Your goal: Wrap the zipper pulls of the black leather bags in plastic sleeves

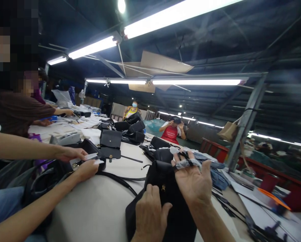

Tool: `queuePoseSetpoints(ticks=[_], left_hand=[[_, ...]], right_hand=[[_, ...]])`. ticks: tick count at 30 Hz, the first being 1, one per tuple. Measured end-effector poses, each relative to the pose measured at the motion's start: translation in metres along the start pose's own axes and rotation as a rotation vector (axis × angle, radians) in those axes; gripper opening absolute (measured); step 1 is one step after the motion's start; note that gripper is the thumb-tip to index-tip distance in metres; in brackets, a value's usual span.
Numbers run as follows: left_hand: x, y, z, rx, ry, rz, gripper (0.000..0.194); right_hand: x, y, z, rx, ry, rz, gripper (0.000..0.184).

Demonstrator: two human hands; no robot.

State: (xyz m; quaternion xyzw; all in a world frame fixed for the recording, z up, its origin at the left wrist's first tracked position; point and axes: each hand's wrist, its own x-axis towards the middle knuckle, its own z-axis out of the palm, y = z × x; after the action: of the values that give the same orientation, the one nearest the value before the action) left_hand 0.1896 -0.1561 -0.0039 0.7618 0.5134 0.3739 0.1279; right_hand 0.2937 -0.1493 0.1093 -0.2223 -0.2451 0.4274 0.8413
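Observation:
A black bag (175,208) with a small gold-coloured metal fitting stands on the table in front of me. My left hand (150,211) rests against its front, fingers bent over the surface and thumb apart, with nothing visible in it. Palm up beside the bag's upper right, my right hand (194,181) has its fingers hooked round a black strap (188,160) partly wrapped in clear plastic. Where the strap joins the bag I cannot tell.
At left, a co-worker's hands (76,161) handle a black bag and white paper. More black bags (132,127) are piled on the table (89,205). Right of me lie loose straps (226,205), an orange-rimmed container (273,200) and a metal post (248,124). Other people stand farther back.

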Motion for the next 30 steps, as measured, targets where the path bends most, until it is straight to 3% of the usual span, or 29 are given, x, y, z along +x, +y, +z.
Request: queuePoseSetpoints(ticks=[5,9,15,17,20,24,27,30], left_hand=[[0.02,-0.01,0.009,0.008,0.015,-0.036,0.013],[0.031,-0.024,0.01,-0.29,-0.05,-0.181,0.006],[0.04,-0.038,0.016,-0.677,-0.327,-0.319,0.015],[0.038,-0.039,0.017,-0.79,-0.427,-0.331,0.017],[0.034,-0.04,0.017,-0.933,-0.507,-0.297,0.035],[0.04,-0.047,0.022,-1.186,-0.559,-0.333,0.049],[0.047,-0.048,0.026,-1.28,-0.596,-0.399,0.05],[0.048,-0.045,0.024,-1.316,-0.574,-0.422,0.05]], right_hand=[[-0.004,0.01,-0.019,0.01,-0.064,0.055,0.057],[-0.007,0.015,-0.033,-0.004,-0.138,0.107,0.06],[-0.002,0.009,-0.046,-0.057,-0.224,0.169,0.061],[0.008,0.004,-0.046,-0.096,-0.318,0.255,0.063],[0.027,-0.002,-0.042,-0.216,-0.489,0.359,0.068],[0.043,0.001,-0.045,-0.363,-0.393,0.271,0.064],[0.023,0.003,-0.056,-0.457,-0.3,0.152,0.052],[-0.03,-0.013,-0.087,-0.662,-0.282,0.09,0.052]])
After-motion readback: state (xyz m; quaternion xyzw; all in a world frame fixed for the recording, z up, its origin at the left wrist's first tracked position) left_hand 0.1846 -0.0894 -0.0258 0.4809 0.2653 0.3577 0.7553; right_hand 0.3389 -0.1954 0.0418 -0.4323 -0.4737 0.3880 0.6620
